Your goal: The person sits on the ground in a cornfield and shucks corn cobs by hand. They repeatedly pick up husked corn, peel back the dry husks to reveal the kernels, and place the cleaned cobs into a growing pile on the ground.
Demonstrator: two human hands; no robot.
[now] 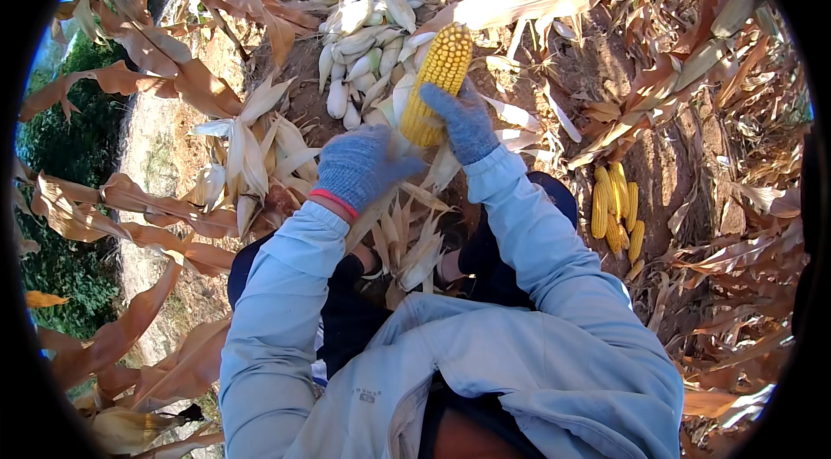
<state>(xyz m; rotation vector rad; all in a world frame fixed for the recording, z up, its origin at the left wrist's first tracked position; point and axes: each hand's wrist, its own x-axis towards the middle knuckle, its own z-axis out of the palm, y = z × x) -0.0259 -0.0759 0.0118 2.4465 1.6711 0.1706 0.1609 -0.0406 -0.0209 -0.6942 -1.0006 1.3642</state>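
My right hand (462, 124), in a grey-blue knit glove, grips a yellow ear of corn (441, 63) by its lower half. Its kernels are bare and its tip points up and away from me. Beside the cob's base is my left hand (363, 160), gloved alike with a red cuff edge and blurred at the fingers. A pale strip of corn husk (371, 222) hangs from under the left hand, which appears closed on it; the fingertips are hard to make out. Loose dry husks (419, 251) lie between my feet.
Ahead is a heap of corn ears in husks (367, 37). Several husked yellow ears (613, 199) lie on the soil to the right. Stripped husks (243, 147) are piled at left. Dry corn stalks and leaves (149, 212) reach in from the left, with more (688, 76) at right.
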